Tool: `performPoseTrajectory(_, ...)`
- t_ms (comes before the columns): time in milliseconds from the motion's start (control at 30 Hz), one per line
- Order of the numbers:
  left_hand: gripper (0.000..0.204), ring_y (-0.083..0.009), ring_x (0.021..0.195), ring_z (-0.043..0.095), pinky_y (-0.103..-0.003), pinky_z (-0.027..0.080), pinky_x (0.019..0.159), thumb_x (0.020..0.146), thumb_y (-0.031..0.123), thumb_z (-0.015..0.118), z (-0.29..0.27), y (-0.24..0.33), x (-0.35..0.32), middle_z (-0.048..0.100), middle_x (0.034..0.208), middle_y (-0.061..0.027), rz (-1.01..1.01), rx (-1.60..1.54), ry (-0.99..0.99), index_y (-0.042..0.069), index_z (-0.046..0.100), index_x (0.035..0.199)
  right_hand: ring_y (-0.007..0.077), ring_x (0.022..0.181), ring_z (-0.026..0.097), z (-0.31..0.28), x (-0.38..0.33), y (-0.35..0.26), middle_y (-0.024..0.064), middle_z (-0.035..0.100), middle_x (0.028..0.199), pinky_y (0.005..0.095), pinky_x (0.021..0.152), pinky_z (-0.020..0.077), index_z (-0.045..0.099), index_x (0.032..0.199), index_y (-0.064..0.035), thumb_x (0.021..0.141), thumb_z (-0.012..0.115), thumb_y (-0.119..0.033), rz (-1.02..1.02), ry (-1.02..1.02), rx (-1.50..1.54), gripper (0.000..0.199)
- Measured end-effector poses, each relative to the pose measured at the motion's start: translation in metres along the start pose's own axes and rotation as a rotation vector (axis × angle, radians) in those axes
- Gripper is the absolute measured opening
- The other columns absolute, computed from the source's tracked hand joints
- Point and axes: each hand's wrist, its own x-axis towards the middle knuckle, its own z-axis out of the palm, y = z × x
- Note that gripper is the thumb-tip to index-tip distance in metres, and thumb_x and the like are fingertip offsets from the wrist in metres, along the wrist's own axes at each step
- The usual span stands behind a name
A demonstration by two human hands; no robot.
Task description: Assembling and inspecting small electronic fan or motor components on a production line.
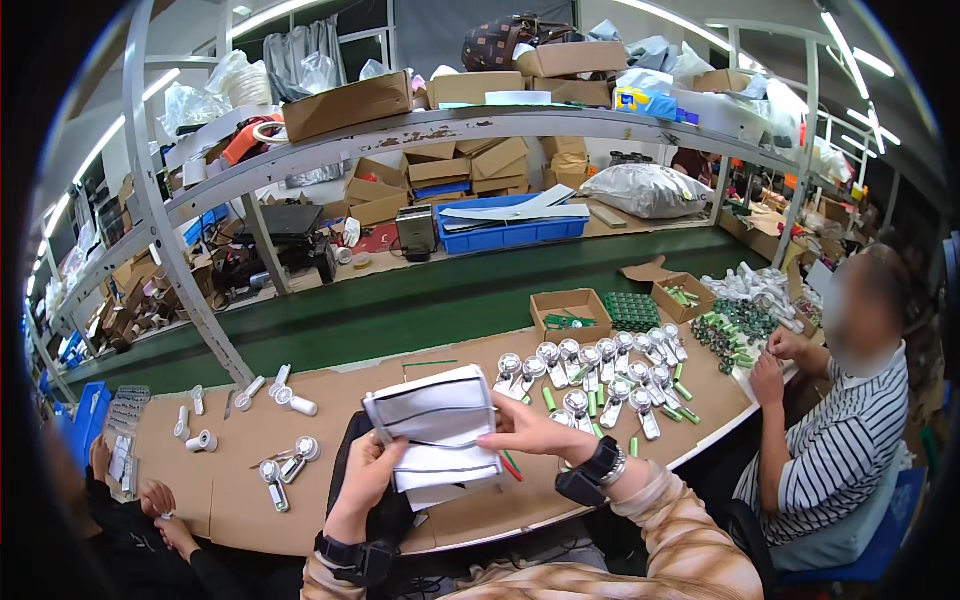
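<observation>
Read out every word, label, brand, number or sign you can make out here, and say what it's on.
None is clear enough to quote.
Blue-and-yellow pack on the upper shelf: print too small.
White sack: any marks too small.
White item in the left hand and right hand: dark lines, no lettering I can make out.

Matt cardboard, smooth plastic, flaking paint
Above the cardboard bench cover [235, 500], matt white sheets [448, 457], paper or cloth; beyond it, a smooth blue plastic tray [515, 236] and a paint-flaked shelf beam [560, 123].
</observation>
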Motion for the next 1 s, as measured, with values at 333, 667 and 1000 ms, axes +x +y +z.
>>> performPoseTrajectory(333,0.020,-0.0081,0.084,0.056,-0.024,0.047,0.073,0.085,0.004,0.058,0.031,0.063,0.035,0.061,0.089,0.0001,0.038,0.039,-0.304,0.000,0.058,0.105,0.0127,0.093,0.059,-0.059,-0.007,-0.047,0.0062,0.063,0.103,0.0281,0.082,0.0481,0.049,0.119,-0.0015,0.081,0.059,0.001,-0.047,-0.013,0.046,0.039)
performPoseTrajectory(667,0.023,-0.0118,0.084,0.060,-0.028,0.052,0.070,0.087,0.004,0.053,0.024,0.086,0.164,0.061,0.092,-0.0037,0.035,-0.110,-0.353,0.002,0.055,0.110,0.0194,0.097,0.059,-0.124,0.092,-0.091,0.0114,0.060,0.110,0.0322,0.089,0.0460,0.057,0.109,-0.0019,0.076,0.053,0.009,-0.141,0.038,0.394,0.035)
performPoseTrajectory(1000,0.029,-0.0191,0.095,0.059,-0.034,0.050,0.081,0.083,0.004,0.057,-0.019,0.037,0.218,0.060,0.107,-0.0109,-0.220,-0.607,-0.379,0.001,0.056,0.112,0.0279,0.095,0.060,-0.168,0.181,-0.039,0.0205,0.057,0.108,0.0377,0.084,0.0506,0.057,0.077,-0.0029,0.079,0.049,0.006,0.001,-0.068,0.600,0.012)
